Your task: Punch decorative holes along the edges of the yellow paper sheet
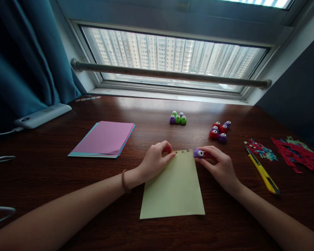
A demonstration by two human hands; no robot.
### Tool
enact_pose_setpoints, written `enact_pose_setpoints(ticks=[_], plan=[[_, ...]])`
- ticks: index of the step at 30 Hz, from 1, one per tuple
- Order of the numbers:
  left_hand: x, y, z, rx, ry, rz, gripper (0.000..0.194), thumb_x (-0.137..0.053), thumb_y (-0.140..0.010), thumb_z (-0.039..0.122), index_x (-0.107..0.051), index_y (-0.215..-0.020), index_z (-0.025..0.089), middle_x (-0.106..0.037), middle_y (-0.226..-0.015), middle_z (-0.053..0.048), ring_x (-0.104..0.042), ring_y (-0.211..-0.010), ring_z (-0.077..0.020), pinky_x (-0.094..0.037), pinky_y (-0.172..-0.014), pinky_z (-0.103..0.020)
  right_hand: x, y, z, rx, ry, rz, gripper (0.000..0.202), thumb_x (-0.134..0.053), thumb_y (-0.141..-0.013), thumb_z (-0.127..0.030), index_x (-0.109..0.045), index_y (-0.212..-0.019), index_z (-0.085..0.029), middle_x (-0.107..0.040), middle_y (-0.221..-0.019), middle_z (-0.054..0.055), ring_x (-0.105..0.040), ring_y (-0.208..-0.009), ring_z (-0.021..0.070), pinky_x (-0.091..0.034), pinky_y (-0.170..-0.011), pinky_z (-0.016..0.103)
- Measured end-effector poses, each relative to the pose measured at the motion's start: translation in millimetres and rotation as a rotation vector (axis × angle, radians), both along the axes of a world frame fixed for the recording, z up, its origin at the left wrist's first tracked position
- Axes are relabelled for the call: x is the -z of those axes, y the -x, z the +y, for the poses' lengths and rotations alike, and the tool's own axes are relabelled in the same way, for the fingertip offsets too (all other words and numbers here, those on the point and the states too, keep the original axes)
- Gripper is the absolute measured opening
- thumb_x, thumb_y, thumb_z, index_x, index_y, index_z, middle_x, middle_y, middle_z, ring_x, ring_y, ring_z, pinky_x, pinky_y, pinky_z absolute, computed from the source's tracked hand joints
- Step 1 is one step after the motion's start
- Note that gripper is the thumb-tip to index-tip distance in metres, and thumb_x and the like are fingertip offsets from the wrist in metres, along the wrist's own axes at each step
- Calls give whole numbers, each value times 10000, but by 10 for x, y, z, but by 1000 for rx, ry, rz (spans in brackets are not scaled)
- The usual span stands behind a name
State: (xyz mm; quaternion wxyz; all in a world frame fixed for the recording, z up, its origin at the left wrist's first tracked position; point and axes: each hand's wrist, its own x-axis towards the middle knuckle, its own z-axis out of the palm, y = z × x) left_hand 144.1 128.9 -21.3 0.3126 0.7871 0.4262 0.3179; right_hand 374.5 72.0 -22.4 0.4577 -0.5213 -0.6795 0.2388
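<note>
A pale yellow-green sheet of paper (174,191) lies on the table, with several small holes along its far edge. My left hand (157,158) pinches the sheet near its far left corner, fingers pressed together. In my right hand (218,165), between thumb and fingers, is a purple paper punch (198,153), which sits at the sheet's far right corner. Whether the paper is inside the punch's slot is too small to tell.
Green and purple punches (178,119) and red and purple punches (217,131) stand beyond my hands. Coloured sheets (104,137) lie left. At right are a yellow cutter (263,172), paper bits (263,150) and red scraps (298,153). A white power strip (45,115) lies far left.
</note>
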Motion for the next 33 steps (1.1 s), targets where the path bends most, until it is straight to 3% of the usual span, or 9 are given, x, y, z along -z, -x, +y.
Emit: enact_pose_setpoints(ticks=[11,25,33], plan=[[8,2,1,-9,-25,-3,127,-591,-823,255,-525,-773,159,-574,-777,-9,-524,-729,-147,-405,-670,-255,9,7,1,-56,5,20,227,-630,-790,-210,-627,-1017,-207,-595,-1029,43,-597,-922,188,-544,-842,321],[-7,-7,-32,-7,-99,88,120,-629,-814,229,-536,-769,168,-580,-785,4,-526,-745,-156,-375,-709,-281,-28,15,-12,-80,-99,-214,237,-618,-802,-210,-639,-1037,-238,-612,-997,33,-593,-894,185,-500,-811,304],[-30,-20,-59,-2,-113,107,125,-654,-802,203,-538,-770,167,-569,-774,18,-514,-743,-150,-349,-724,-290,-29,20,-22,-98,-95,-229,230,-634,-801,-207,-642,-1029,-237,-609,-971,21,-586,-874,162,-480,-801,274]])
